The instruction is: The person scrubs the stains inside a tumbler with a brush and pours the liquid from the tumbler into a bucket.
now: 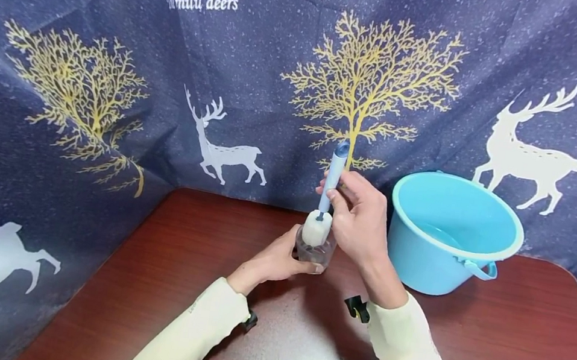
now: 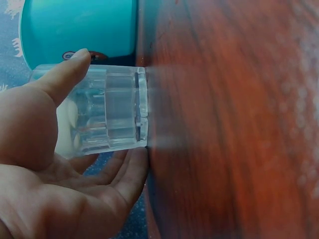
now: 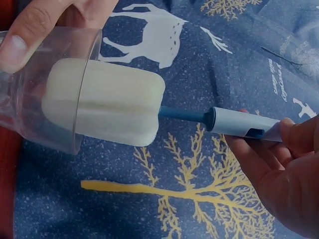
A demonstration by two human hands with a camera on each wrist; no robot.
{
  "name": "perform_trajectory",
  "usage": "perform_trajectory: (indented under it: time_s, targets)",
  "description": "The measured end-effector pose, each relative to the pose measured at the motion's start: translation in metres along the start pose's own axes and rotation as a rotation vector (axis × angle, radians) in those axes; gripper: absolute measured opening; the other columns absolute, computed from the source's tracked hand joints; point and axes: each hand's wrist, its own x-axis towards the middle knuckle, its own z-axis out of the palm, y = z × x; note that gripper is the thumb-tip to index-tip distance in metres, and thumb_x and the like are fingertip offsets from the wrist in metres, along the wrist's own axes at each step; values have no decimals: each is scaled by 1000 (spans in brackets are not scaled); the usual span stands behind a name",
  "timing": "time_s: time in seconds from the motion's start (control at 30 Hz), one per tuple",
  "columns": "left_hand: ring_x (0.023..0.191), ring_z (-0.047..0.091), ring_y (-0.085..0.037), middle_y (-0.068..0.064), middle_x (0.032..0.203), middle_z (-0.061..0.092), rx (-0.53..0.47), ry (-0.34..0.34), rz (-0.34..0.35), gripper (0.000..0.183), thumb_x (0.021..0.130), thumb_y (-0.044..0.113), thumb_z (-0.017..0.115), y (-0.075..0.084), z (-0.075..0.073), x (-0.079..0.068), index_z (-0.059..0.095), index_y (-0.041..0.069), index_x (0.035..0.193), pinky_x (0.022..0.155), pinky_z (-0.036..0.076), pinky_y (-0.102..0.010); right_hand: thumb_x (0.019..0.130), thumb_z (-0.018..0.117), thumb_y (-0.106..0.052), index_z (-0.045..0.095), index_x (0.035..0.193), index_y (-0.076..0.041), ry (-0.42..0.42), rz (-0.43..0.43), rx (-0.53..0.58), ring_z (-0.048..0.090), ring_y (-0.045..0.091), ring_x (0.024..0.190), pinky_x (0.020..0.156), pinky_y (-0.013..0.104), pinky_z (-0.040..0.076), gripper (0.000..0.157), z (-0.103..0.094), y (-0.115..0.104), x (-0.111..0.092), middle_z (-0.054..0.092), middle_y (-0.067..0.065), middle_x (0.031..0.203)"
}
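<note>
A clear cup (image 2: 119, 107) stands upright on the brown table, its base at the tabletop. My left hand (image 1: 278, 256) holds it, the thumb on the near side and the fingers round the far side. My right hand (image 1: 362, 217) pinches the pale blue handle of a sponge cup brush (image 3: 244, 123) between thumb and fingers. The brush is nearly upright, its handle pointing up. Its white sponge head (image 3: 107, 102) is partly inside the cup's mouth, with the upper part above the rim.
To the right of the hands a light blue bucket (image 1: 419, 270) stands on the table (image 1: 154, 284), its handle hanging at the front right. Behind the table hangs a dark blue cloth (image 1: 285, 39) printed with white deer and yellow trees.
</note>
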Motion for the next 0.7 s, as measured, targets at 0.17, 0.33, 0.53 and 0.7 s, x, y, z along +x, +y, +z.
perform_trajectory:
  time_s: [0.17, 0.33, 0.53, 0.7]
  targets:
    - [123, 59, -22, -8, 138, 60, 4, -1, -3, 84, 85, 33, 91, 1, -1, 0, 43, 8, 149, 104, 49, -42, 99, 65, 10, 77, 109, -7, -12, -17, -36, 76, 18, 99, 83, 25, 58, 24, -1, 0, 1, 75, 10, 105]
    - [129, 57, -23, -7, 140, 59, 13, -9, -22, 86, 85, 33, 91, 1, -1, -1, 41, 9, 150, 110, 46, -43, 98, 66, 10, 77, 107, -8, -13, -39, -70, 74, 16, 98, 80, 23, 57, 23, -2, 0, 1, 76, 11, 104]
    - [130, 57, -22, -7, 142, 59, -15, -6, -29, 89, 84, 33, 92, 0, 0, 0, 40, 9, 153, 111, 46, -43, 98, 65, 9, 76, 107, -9, -18, -61, -96, 73, 14, 93, 76, 23, 56, 23, -2, -3, 1, 76, 8, 102]
    - [130, 58, -21, -6, 143, 58, -11, -10, -22, 87, 85, 31, 91, 1, 0, 1, 41, 9, 152, 111, 47, -43, 96, 67, 9, 76, 109, -8, -14, -84, -146, 73, 13, 92, 74, 22, 54, 24, -3, -5, 1, 76, 5, 102]
